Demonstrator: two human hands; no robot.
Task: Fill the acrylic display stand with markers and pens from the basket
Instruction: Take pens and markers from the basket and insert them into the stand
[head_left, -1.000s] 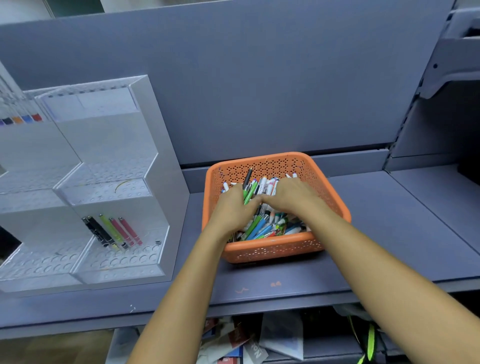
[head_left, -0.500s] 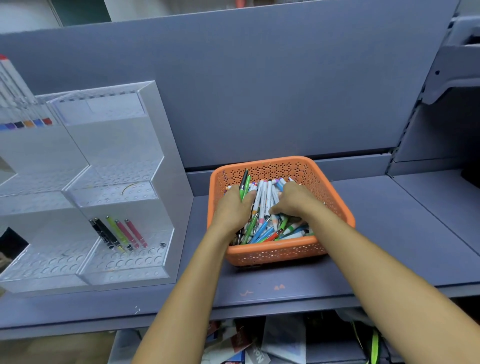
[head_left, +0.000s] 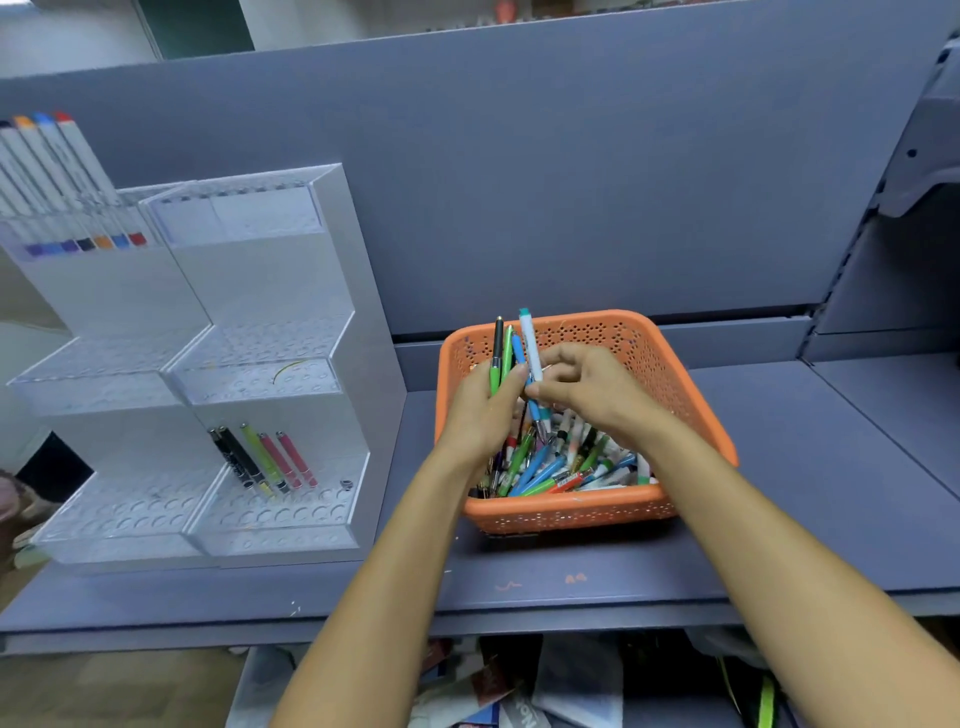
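Note:
An orange perforated basket (head_left: 670, 374) full of mixed pens and markers (head_left: 561, 467) stands on the grey shelf. Over its left side my left hand (head_left: 483, 410) grips a small upright bunch of pens (head_left: 501, 353), green and black among them. My right hand (head_left: 587, 384) pinches a white marker with a teal cap (head_left: 529, 338) and holds it against that bunch. To the left stands the stepped acrylic display stand (head_left: 332, 291); several pens (head_left: 265, 460) lean in its lower tier and several markers (head_left: 57, 171) stand in the top tier at far left.
The grey shelf (head_left: 779, 519) carries the stand and the basket, with a grey back panel (head_left: 571, 182) behind and a shelf bracket (head_left: 914, 171) at right. Below the shelf edge lie papers and packages (head_left: 519, 691).
Both hands have risen out of the pile. The left hand now holds its pens upright above the basket rim, and the right hand has brought a white marker up to them. The view shifted slightly.

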